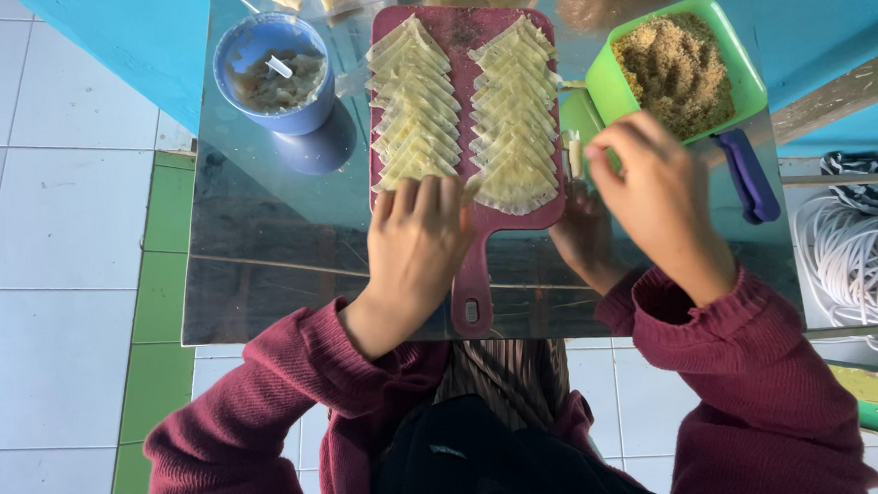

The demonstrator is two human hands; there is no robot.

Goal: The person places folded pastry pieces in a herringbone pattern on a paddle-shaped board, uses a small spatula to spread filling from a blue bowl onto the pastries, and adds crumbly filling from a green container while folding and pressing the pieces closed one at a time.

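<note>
At far left I note a blue bowl (275, 73) of wet mixture on the reflective table (257, 216). My left hand (414, 243) lies flat, fingers together, on the near end of the left row of folded triangular wrappers (414, 108) on the dark red cutting board (475, 265). These wrappers look thin, soft and easily torn; I judge edge-lifting safest. My right hand (656, 190) pinches a small pale piece (575, 155) beside the green tub of crumbs (675, 69).
</note>
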